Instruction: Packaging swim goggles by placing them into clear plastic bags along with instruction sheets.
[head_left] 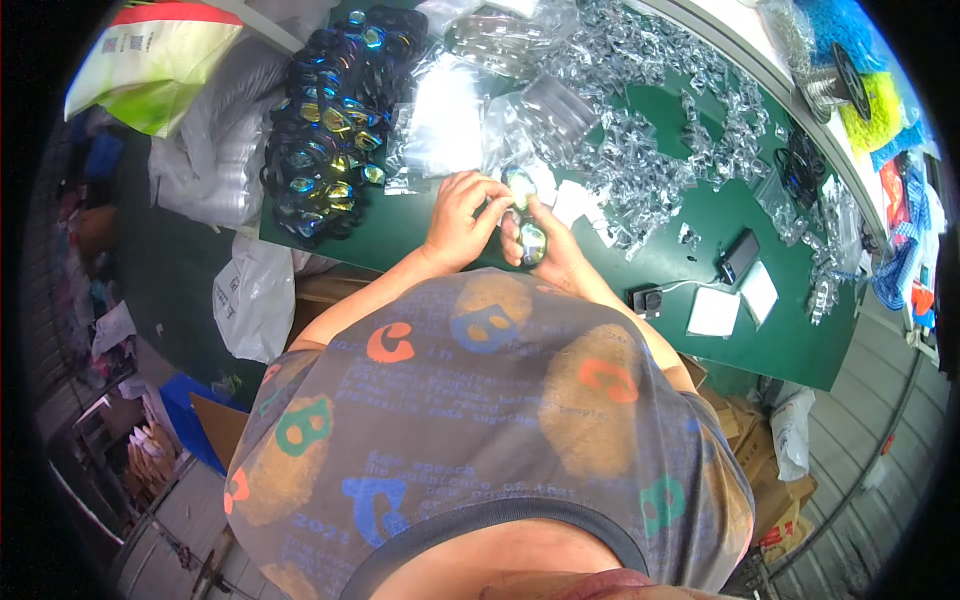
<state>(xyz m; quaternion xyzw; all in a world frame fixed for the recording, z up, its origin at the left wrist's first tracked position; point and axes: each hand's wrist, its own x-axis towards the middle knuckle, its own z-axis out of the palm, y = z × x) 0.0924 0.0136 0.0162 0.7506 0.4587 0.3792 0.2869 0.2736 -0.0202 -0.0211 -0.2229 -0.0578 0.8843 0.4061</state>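
A pair of swim goggles (pixel 531 243) with shiny mirrored lenses is between my hands at the table's near side. My right hand (pixel 556 250) is closed round it, the thumb up along one lens. With fingers pinched together, my left hand (pixel 464 215) meets the goggles at their upper lens; whatever fine part lies between its fingertips is hidden. To the left lies a large heap of goggles (pixel 335 140) with black straps and mirrored lenses. Just beyond my hands are clear plastic bags (pixel 445 115).
Small clear plastic pieces (pixel 640 170) spread over the green table (pixel 640 275). At right lie white cards (pixel 713 311), a black phone-like device (pixel 739 255) and a small black block with a white cable (pixel 645 301). A shelf edge (pixel 800 100) runs along the far right.
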